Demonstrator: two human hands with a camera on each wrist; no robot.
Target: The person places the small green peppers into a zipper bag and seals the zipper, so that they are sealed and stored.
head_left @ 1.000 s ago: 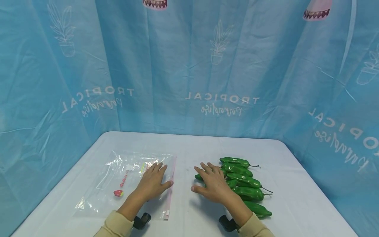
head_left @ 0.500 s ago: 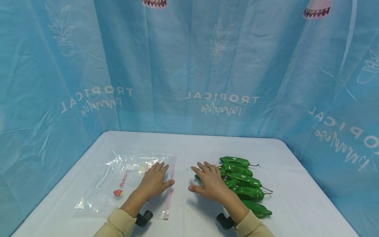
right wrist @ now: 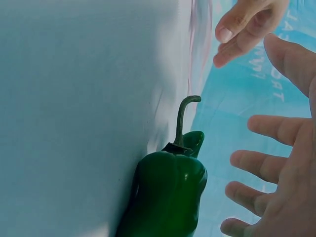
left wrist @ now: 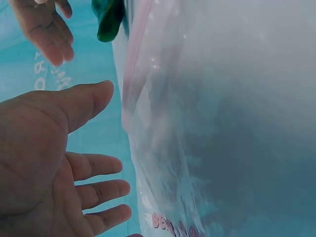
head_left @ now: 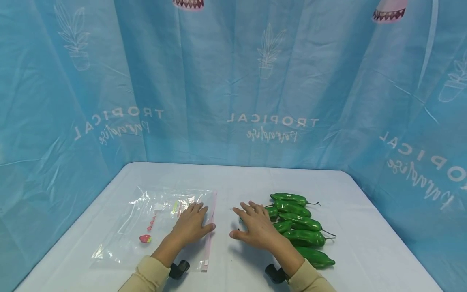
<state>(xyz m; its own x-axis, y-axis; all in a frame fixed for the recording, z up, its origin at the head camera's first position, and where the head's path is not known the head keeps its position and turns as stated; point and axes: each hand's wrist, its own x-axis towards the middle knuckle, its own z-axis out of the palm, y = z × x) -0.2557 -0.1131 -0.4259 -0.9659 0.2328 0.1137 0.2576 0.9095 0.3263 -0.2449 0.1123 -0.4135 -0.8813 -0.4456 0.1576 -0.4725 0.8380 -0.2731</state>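
My left hand (head_left: 189, 227) hovers with spread fingers over the right part of a clear zip bag (head_left: 120, 247), which lies flat on the table. The bag has a pink zip edge on its right and small red strawberry prints. In the left wrist view a gap shows between my palm and the bag (left wrist: 168, 123). My right hand (head_left: 257, 227) is held above the left side of a group of green peppers (head_left: 306, 238), fingers apart and holding nothing. One pepper (right wrist: 170, 192) with a curved stem lies below it in the right wrist view. The hand hides part of some peppers.
A white table (head_left: 233, 178) carries the bag at left and the peppers at right, with a strip of tabletop between them. A blue printed curtain (head_left: 204, 81) surrounds the table's back and sides. Dark wrist cameras (head_left: 178, 269) sit under both wrists.
My right hand has shifted slightly left, off the peppers a little. My left hand has moved very slightly right and toward me. The bag and peppers stay where they were.
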